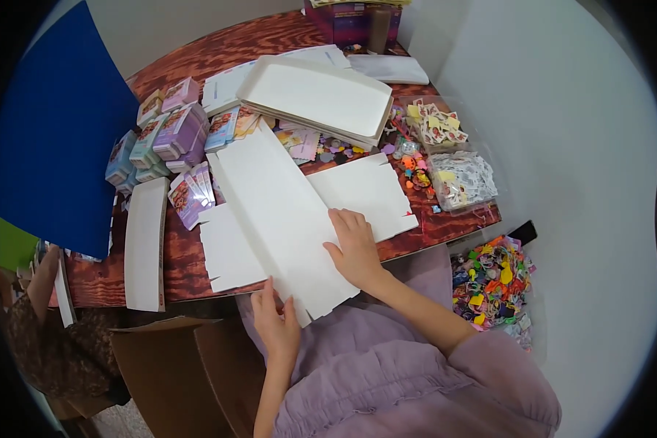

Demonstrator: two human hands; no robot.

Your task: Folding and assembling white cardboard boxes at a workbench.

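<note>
A white cardboard box blank point(270, 197) lies partly folded before me, its long middle strip running from the table's near edge toward the back. One side flap point(230, 244) spreads out left and another point(365, 193) right. My right hand point(354, 248) rests on the strip's right edge, fingers stretched and thumb apart. At the near left edge of the strip is my left hand point(276, 325), its index finger and thumb extended and apart, touching the cardboard. Its other fingers are partly hidden.
Folded white trays point(321, 91) are stacked behind, beside packs of cards point(179, 131). Bagged small pieces point(463, 179) fill a clear container at right. A bin of colourful trinkets point(493, 281) stands below, a brown carton point(175, 372) at lower left. Another person's hand point(46, 274) shows far left.
</note>
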